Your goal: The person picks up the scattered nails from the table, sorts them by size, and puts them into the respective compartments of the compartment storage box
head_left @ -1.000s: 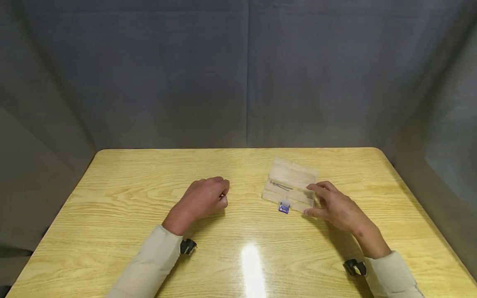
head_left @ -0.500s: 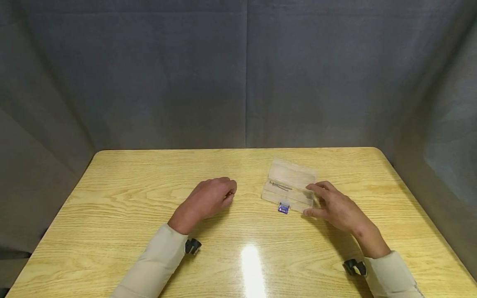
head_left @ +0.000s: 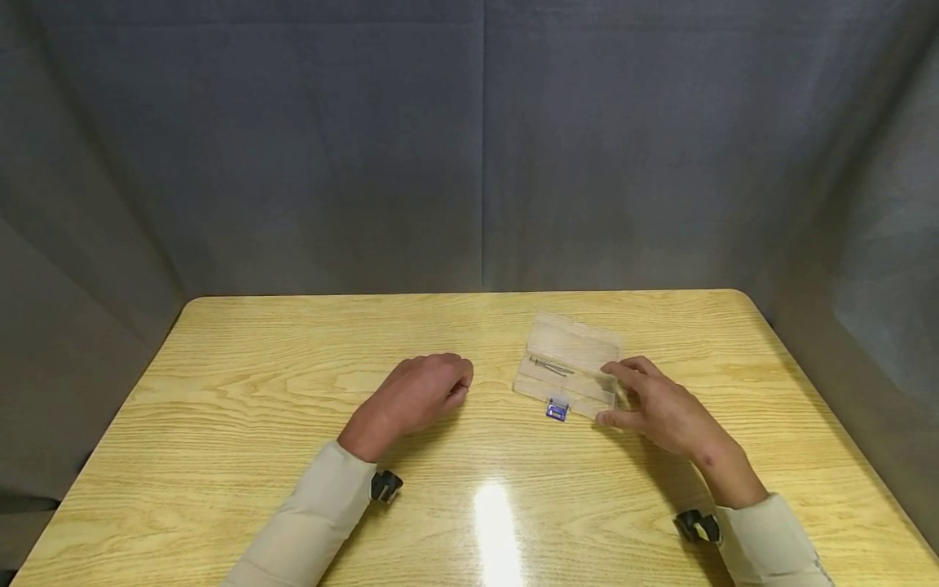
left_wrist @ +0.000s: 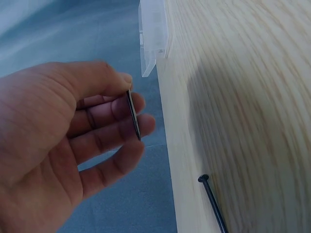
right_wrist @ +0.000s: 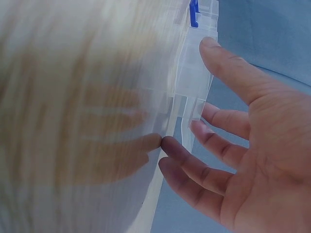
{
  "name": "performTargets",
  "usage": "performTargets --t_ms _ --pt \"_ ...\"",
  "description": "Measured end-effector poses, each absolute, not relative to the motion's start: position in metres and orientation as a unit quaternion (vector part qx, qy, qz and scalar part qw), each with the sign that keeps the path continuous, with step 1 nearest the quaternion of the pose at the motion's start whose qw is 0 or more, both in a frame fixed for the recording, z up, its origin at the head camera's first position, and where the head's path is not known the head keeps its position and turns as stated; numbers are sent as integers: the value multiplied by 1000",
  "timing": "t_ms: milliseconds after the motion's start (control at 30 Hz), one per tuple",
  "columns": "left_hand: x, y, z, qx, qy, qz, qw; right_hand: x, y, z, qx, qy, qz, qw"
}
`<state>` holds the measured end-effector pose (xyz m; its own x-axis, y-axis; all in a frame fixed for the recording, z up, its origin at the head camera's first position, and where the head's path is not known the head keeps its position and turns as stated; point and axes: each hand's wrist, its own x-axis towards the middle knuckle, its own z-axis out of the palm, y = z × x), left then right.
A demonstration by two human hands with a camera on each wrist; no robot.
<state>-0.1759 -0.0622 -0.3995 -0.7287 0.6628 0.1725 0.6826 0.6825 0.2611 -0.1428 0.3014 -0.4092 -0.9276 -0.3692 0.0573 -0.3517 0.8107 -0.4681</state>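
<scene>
In the left wrist view my left hand [head_left: 421, 393] pinches a dark nail [left_wrist: 133, 115] between thumb and fingertips, its pointed end free; the fingers hide its other end. A second nail [left_wrist: 214, 203] lies on the table near that hand; in the head view it is out of sight. Right of centre, a clear plastic box [head_left: 575, 336] lies with its lid back, a few nails [head_left: 552, 367] in one compartment. A blue latch [head_left: 557, 409] hangs at its front. My right hand [head_left: 663, 414] holds the box's right end, thumb on the front wall, fingers at the side.
The wooden table [head_left: 242, 391] has rounded far corners. Grey cloth [head_left: 330, 163] hangs behind it and at both sides. A bright light reflection falls on the near middle of the tabletop. Each wrist bears a small black device [head_left: 385, 487].
My left hand has moved to the right, toward the box. The right hand and the box have stayed almost where they were.
</scene>
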Motion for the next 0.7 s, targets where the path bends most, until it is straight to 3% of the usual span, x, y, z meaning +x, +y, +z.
performTargets --t_ms 700 --pt "-184 -37 -394 -391 -904 -170 -14 -143 302 -409 -188 952 -240 19"
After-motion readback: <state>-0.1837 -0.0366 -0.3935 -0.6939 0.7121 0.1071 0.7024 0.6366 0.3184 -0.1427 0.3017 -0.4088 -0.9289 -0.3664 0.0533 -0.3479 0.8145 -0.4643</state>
